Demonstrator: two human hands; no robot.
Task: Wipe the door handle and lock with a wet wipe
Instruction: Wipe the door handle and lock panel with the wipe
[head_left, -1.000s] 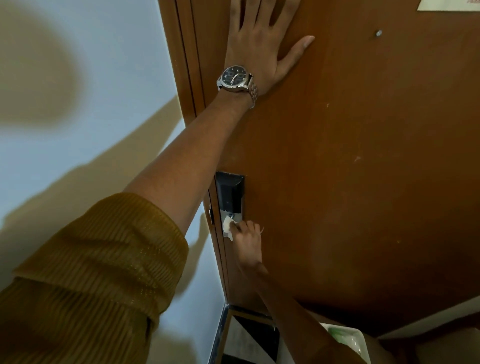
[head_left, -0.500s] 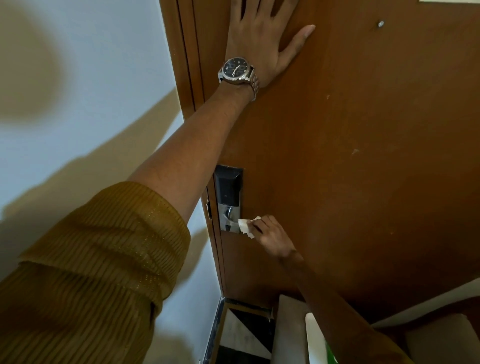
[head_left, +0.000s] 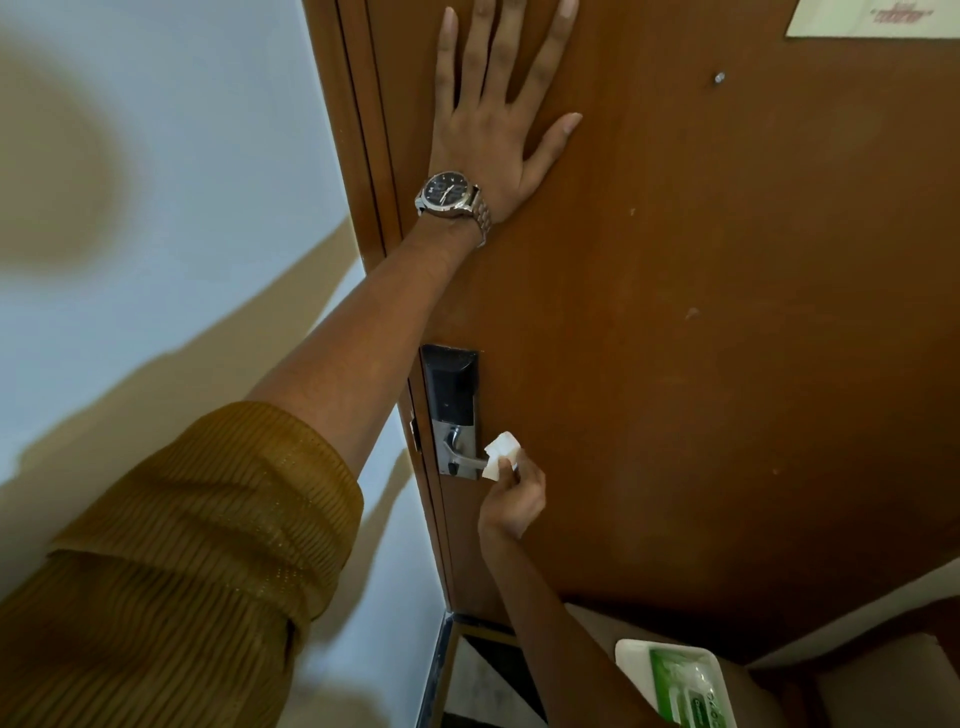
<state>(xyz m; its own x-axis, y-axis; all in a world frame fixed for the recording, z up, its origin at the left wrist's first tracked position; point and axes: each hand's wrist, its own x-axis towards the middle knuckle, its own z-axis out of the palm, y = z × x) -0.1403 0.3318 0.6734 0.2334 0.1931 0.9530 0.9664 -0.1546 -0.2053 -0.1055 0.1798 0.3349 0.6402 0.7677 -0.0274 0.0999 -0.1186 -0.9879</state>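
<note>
Right hand (head_left: 511, 493) sits lower centre of frame, fingers pinched on a folded wet wipe (head_left: 500, 456). The wipe is pressed over the free end of the door handle (head_left: 470, 460). The lever's long axis runs roughly horizontal in frame, from its pivot on the lock plate (head_left: 453, 410) out to the right, so the wipe is at the tip, not the root.

Key relation: the unwiped length of the lever and the lock plate both lie to the left and slightly up from the right fingers. The dark upper panel of the lock is further up frame, above the lever. My read: the next stroke runs left along the lever axis toward the pivot, then up over the plate.

Left hand (head_left: 493, 124) is upper centre, fingers spread flat on the door (head_left: 727, 364), holding nothing, wristwatch (head_left: 449, 195) at the wrist. It looks like a brace. It's well apart from the lock, so the right hand is clearly the nearer one and does the work.

Wipe pack (head_left: 680, 680) sits bottom right, near the right forearm, away from the door hardware.

Risk: pushing down on the lever tip could unlatch the door; the left-hand brace probably covers that.
</note>
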